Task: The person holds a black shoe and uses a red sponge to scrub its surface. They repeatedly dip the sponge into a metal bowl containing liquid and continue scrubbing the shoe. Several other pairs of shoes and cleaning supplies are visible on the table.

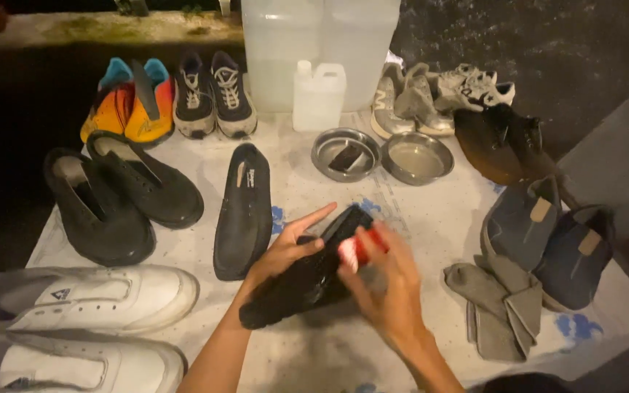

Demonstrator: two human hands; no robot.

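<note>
My view is lit by one source close to the camera, so the pale cloth (416, 218) in the centre is bright while the edges fall to near black, especially top right and far left. The white shoes (103, 298) at lower left look washed out and soft. My right hand (387, 280) is smeared with motion blur, and the red object (362, 247) under it bleeds into a glowing patch. The black shoe (307, 273) I hold loses nearly all detail. The metal dishes (416, 156) catch dull reflections. The whole picture is grainy and slightly soft.
</note>
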